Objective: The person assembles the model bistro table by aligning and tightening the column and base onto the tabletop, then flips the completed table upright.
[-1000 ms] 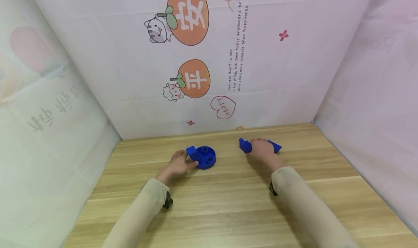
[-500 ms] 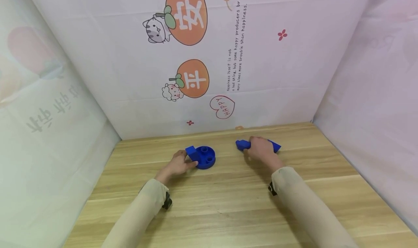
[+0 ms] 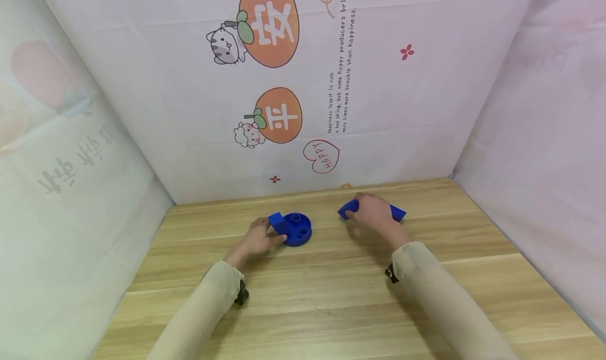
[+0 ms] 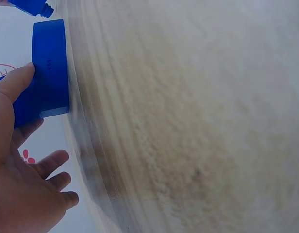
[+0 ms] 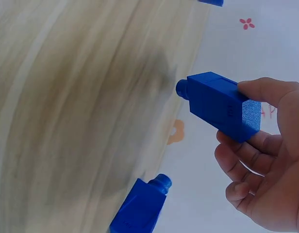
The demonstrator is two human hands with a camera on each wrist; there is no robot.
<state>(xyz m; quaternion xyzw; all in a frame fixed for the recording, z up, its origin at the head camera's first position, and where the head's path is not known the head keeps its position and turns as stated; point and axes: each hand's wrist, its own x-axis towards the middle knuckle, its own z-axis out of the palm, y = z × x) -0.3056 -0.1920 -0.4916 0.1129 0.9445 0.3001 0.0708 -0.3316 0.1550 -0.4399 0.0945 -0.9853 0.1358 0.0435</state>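
Note:
In the head view, my left hand (image 3: 255,239) pinches the square upright block (image 3: 279,223) joined to a blue round base (image 3: 303,241). That base shows two hollow sockets inside its rim and sits on the table. My right hand (image 3: 374,212) holds a blue angled block with a peg (image 5: 220,102) between thumb and fingers. Its peg points down toward the tabletop in the right wrist view, and the head view hides it. A second blue pegged block (image 5: 140,208) lies on the table beside the right hand, partly covered by that hand in the head view.
The wood-grain table (image 3: 312,302) meets a white printed cloth wall (image 3: 369,155) just behind the pieces. Further cloth walls rise at the left (image 3: 94,207) and right (image 3: 530,191).
My right hand has turned the held angled block, swinging its peg from up-left to downward and out of head view, and shifted slightly left. My left hand and the round base stay put.

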